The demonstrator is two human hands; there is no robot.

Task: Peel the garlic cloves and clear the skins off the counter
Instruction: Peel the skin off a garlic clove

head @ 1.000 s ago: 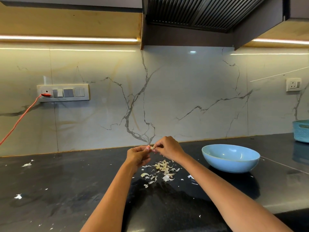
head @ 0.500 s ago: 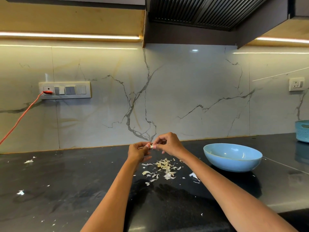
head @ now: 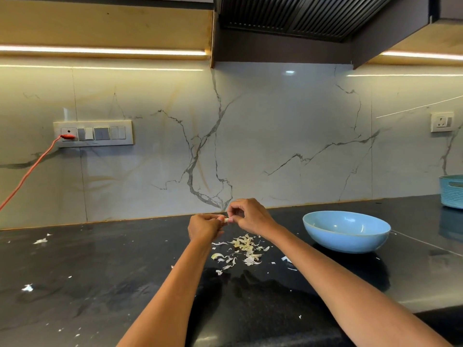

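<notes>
The black counter (head: 100, 284) fills the lower frame, the blue bowl (head: 347, 231) at centre right as before. Against a second ago, little differs: both hands sit slightly higher above the heap of skins (head: 241, 251). The right hand (head: 250, 216) pinches the garlic clove (head: 226, 220), and the left hand (head: 204, 229) grips its other end. Peeling looks mid-clove; clearing skins remains undone.
</notes>
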